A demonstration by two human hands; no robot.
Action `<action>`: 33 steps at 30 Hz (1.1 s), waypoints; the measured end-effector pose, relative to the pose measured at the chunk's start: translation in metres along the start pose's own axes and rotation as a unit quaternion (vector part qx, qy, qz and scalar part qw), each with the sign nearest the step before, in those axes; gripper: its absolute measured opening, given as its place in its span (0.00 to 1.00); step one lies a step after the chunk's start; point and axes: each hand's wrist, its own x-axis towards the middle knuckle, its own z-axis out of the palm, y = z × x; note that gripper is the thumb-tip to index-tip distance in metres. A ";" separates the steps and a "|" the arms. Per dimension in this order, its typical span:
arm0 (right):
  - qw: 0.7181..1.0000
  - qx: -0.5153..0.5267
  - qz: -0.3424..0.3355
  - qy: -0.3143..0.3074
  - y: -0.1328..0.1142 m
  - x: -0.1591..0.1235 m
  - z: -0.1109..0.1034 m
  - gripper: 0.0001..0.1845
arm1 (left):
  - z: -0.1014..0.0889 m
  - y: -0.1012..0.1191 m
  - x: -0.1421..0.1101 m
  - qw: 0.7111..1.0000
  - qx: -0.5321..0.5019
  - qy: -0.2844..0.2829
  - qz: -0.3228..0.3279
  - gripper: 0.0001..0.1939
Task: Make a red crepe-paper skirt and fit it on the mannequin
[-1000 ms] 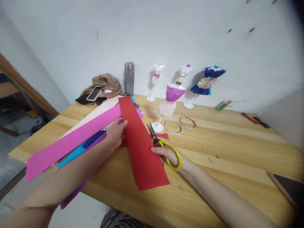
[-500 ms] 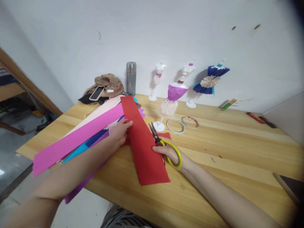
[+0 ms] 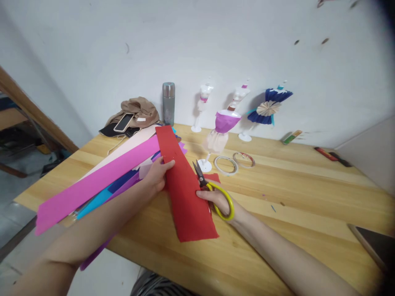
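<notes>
Our left hand (image 3: pixel 156 173) pinches the red paper strip (image 3: pixel 188 201), slanted between our hands; our right hand (image 3: pixel 219 198) holds it along with yellow-handled scissors (image 3: pixel 202 181). Twisting that wrist could let the slightly parted blades nick its edge. A magenta strip (image 3: pixel 95 180) crowds our left; a purple-topped dress form (image 3: pixel 227 122) blocks forward reach.

The bench (image 3: pixel 308 176) has a light wood-grain top. Rear left: a brown cloth bundle (image 3: pixel 140 111) and, just beside it, an upright grey flask (image 3: pixel 168 105). Left: a pile of coloured strips (image 3: pixel 123 181); its magenta strip (image 3: pixel 97 179) overhangs the edge. Center: standing miniature dress forms (image 3: pixel 227 122), two ring-shaped rolls (image 3: pixel 227 174) and a partly covered red piece (image 3: pixel 213 177). Right: a green-and-orange tube (image 3: pixel 291 137) at the rear, a dark flat device (image 3: pixel 375 246) nearer the front.
</notes>
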 end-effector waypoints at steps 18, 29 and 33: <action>0.999 0.024 0.014 0.018 0.001 0.000 0.003 0.12 | -0.002 -0.003 -0.008 0.993 -0.001 -0.046 -0.106 0.13; 1.000 -0.004 -0.001 0.031 -0.002 0.002 -0.007 0.18 | 0.005 0.004 -0.015 0.994 -0.020 -0.039 -0.099 0.14; 0.999 0.022 0.013 0.040 -0.005 0.003 -0.006 0.18 | 0.006 -0.003 -0.024 0.990 -0.011 -0.092 -0.111 0.14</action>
